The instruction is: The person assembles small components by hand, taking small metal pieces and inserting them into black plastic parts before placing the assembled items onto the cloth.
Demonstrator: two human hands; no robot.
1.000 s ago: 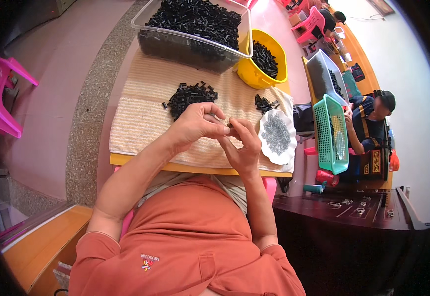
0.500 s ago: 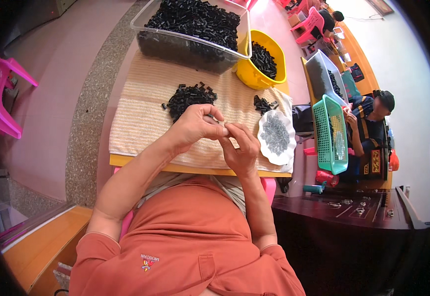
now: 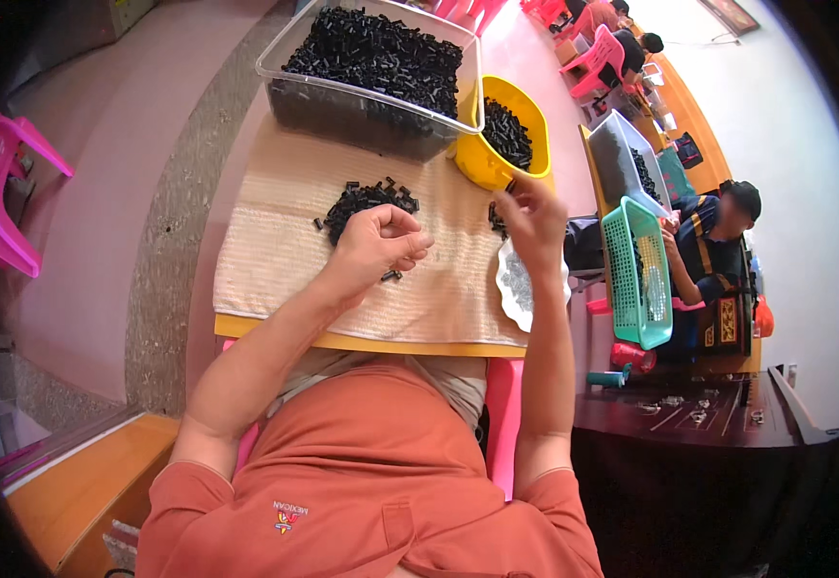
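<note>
Over the towel-covered table, my left hand (image 3: 379, 252) is closed, thumb against fingers; whatever it may pinch is too small to make out. A heap of short black plastic tubes (image 3: 357, 204) lies just beyond it, with a loose tube (image 3: 392, 275) close by. My right hand (image 3: 535, 226) is raised near the yellow tub (image 3: 478, 159), its fingertips closed on a small black piece (image 3: 510, 185). That hand partly covers a little black pile (image 3: 496, 218) and a white scalloped dish (image 3: 514, 314) of tiny clear pieces.
A large clear bin (image 3: 362, 104) of black tubes stands at the table's far side. To the right are a green basket (image 3: 620, 275), a grey-white bin (image 3: 608, 154) and a seated person (image 3: 713, 236). A pink stool (image 3: 5, 193) stands at left.
My hands were together over the towel and are now apart. The right has moved right and away from me, up to the yellow tub; the left has stayed near the heap.
</note>
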